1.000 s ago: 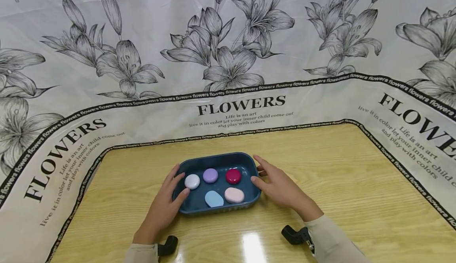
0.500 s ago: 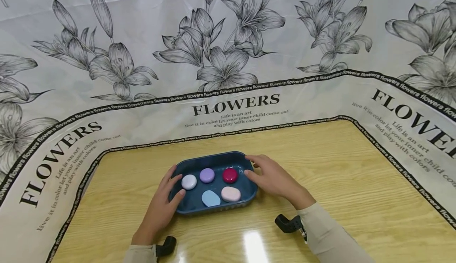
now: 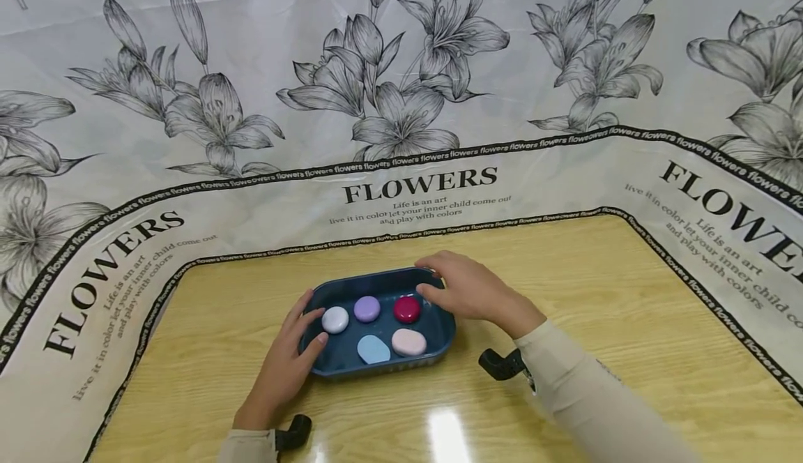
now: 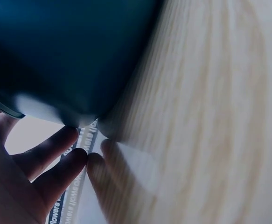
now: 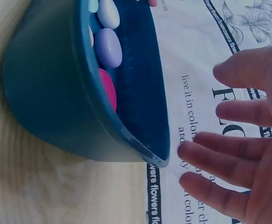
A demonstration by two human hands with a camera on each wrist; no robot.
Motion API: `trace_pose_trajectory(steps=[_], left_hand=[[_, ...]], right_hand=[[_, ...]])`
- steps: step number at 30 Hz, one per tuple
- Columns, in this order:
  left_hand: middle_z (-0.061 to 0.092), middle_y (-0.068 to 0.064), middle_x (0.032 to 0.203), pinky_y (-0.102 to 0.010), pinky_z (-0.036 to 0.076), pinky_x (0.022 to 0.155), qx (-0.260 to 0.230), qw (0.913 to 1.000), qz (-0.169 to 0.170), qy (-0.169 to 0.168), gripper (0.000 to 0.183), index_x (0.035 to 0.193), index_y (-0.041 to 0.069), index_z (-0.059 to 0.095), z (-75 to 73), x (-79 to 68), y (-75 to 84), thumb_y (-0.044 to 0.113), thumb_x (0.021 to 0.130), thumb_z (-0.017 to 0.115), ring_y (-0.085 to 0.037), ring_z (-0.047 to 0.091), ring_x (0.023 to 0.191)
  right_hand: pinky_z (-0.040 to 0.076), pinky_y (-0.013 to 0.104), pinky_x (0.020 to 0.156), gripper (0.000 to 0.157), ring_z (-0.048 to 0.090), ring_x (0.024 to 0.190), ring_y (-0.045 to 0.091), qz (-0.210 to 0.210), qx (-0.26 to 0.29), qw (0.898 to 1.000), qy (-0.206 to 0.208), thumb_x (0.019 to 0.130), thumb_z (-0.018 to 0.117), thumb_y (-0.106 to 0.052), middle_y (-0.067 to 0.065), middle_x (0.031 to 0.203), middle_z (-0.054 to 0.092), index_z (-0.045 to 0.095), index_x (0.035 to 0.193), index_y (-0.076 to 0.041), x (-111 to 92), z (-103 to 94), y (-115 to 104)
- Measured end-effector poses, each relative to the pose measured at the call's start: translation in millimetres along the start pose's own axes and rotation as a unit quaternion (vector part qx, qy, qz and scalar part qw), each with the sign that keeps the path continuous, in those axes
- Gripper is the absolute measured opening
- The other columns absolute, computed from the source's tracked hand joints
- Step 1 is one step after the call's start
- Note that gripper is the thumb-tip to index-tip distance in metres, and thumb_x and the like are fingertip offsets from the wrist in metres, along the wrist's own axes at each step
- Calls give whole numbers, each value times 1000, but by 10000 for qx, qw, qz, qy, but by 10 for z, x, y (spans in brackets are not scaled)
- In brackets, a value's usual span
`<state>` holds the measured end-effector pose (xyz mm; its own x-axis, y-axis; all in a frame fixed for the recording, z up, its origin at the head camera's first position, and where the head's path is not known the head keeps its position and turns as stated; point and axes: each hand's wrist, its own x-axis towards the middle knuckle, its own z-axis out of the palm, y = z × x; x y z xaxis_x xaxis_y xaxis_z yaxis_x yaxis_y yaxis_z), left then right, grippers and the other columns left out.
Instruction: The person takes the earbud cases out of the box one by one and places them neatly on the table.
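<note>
A dark blue oblong tray with deep walls and rounded corners sits on the table. Smooth, pebble-like pieces lie spaced apart inside it: a white one, a lilac one and a crimson one along the back, a light blue one and a pale pink one in front. My left hand holds the tray's left end, thumb over the rim and fingertips against the outer wall. Above the far right corner hovers my right hand, fingers spread and apart from the tray in the right wrist view.
The wooden table extends on both sides of the tray. A white floral cloth hangs behind it and along both sides. Black camera mounts sit on both wrists, the right one close above the tabletop.
My right hand has moved from beside the tray's right end up and left, over its far right corner. My left hand keeps its place on the tray, and the pieces lie as before.
</note>
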<state>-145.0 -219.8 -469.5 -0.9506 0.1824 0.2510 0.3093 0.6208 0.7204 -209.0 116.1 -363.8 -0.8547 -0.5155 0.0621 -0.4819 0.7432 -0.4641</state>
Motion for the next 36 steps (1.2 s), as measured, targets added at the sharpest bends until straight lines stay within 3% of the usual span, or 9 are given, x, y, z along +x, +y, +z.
trace_pose_trajectory(steps=[4,8,10,19,36], left_hand=[[18,4,166,-64,25,112,-8,10000,47,21,43,143,12,54,6,5,-4,26,102,59,-30,20,150],[20,2,166,-63,25,112,-31,10000,79,43,41,141,11,56,-1,0,-15,24,102,59,-29,20,150],[19,2,166,-63,25,112,-54,10000,70,35,41,141,11,56,-5,2,-15,25,102,59,-28,20,150],[19,5,166,-64,24,112,-145,9998,66,113,39,139,12,57,21,14,-33,24,103,58,-29,20,150],[20,4,165,-62,23,113,-172,9997,64,132,37,139,12,57,22,1,-41,15,102,57,-27,19,151]], right_hand=[[52,42,89,51,63,105,23,-182,-68,9975,-686,97,65,-33,12,127,64,57,141,-8,96,-64,-18],[50,40,89,53,63,103,22,-258,-123,9872,-1569,95,68,-32,12,121,66,57,142,-8,203,-105,-106],[50,40,91,54,62,103,22,-234,-246,9828,-1815,94,69,-32,13,121,66,57,141,-8,248,-103,-162],[46,43,101,53,58,113,23,-130,-739,9774,-1977,94,71,-33,10,129,64,59,139,-8,318,-21,-258],[52,36,79,49,60,86,15,-207,-1327,9689,-2077,87,77,-37,0,100,67,65,127,-13,346,164,-254]])
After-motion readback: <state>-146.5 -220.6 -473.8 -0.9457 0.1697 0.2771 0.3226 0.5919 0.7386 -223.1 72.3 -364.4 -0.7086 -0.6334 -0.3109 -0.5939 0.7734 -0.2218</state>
